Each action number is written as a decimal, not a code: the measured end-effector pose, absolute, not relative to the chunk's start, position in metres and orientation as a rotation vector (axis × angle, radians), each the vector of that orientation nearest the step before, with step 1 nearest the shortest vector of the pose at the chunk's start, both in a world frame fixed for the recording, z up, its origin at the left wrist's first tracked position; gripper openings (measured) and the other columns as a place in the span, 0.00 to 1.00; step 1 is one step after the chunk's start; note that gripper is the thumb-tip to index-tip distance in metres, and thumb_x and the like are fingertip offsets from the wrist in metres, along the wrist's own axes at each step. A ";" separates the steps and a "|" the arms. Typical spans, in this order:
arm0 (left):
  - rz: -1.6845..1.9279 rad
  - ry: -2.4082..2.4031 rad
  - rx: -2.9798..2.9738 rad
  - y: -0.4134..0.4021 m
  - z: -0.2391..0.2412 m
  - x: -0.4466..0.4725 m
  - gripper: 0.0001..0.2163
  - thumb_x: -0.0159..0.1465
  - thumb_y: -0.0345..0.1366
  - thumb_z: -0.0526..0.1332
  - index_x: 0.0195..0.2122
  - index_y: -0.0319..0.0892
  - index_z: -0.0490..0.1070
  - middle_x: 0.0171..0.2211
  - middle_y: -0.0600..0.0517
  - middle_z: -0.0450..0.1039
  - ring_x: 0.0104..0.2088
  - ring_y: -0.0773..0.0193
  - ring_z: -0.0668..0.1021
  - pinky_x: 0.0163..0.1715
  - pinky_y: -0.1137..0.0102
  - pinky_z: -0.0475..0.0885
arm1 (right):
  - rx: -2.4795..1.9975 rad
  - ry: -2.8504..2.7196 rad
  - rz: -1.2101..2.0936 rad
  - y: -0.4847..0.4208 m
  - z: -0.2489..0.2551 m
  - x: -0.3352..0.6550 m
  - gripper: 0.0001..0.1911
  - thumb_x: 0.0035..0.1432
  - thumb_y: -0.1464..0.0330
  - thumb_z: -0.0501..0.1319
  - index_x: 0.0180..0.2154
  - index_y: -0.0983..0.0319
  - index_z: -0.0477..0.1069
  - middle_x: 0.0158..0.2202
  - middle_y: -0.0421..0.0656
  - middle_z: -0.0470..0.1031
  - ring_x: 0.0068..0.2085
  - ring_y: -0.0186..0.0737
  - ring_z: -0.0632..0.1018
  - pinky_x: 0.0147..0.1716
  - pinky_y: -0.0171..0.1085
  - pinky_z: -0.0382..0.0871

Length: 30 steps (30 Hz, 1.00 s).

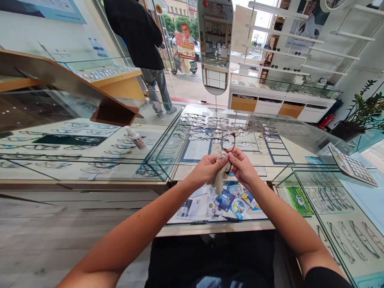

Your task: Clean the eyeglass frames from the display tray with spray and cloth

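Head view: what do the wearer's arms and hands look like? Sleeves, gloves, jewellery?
Both forearms are bare from the hands back toward the elbows. The left hand and right hand wear no gloves, and no rings, watch or bracelets show. A dark, seemingly black, short sleeve edge shows at the right upper arm. The left arm's sleeve is out of frame. No markings are visible.

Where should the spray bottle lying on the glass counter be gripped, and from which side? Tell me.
Grip the spray bottle around the middle of its white body, coming down from above with fingers across its width. It lies on its side on the glass counter, so the rounded sides are free while the narrow cap end offers less hold. Both hands are occupied: the left hand holds a cloth, the right hand the glasses.
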<state>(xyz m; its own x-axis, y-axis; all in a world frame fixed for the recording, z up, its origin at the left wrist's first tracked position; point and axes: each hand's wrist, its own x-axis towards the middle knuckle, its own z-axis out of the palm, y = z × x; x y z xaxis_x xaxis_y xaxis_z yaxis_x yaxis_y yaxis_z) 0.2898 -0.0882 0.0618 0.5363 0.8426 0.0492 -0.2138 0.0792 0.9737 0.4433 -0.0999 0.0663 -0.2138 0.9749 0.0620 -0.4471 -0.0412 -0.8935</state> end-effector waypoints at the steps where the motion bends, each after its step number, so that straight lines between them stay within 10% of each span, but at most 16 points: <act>1: 0.875 0.636 1.250 -0.089 0.063 0.290 0.27 0.55 0.60 0.73 0.29 0.36 0.76 0.24 0.50 0.77 0.24 0.67 0.76 0.26 0.75 0.69 | -0.738 -1.016 1.547 -0.100 0.067 0.443 0.28 0.40 0.49 0.79 0.33 0.57 0.71 0.28 0.33 0.69 0.23 0.26 0.60 0.17 0.29 0.51; 30: 0.904 0.649 1.373 -0.085 0.061 0.287 0.25 0.55 0.56 0.74 0.39 0.39 0.74 0.27 0.51 0.77 0.27 0.64 0.78 0.28 0.72 0.70 | -0.664 -0.946 1.662 -0.094 0.069 0.456 0.23 0.38 0.59 0.81 0.33 0.58 0.74 0.27 0.36 0.77 0.24 0.34 0.73 0.23 0.36 0.70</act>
<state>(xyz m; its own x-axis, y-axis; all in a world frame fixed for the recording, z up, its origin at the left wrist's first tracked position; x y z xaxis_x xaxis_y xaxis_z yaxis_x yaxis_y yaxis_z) 0.2870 -0.0855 0.0609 0.5260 0.8426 0.1154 -0.1608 -0.0347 0.9864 0.4561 -0.0936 0.0691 -0.2840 0.9583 0.0326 -0.5173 -0.1245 -0.8467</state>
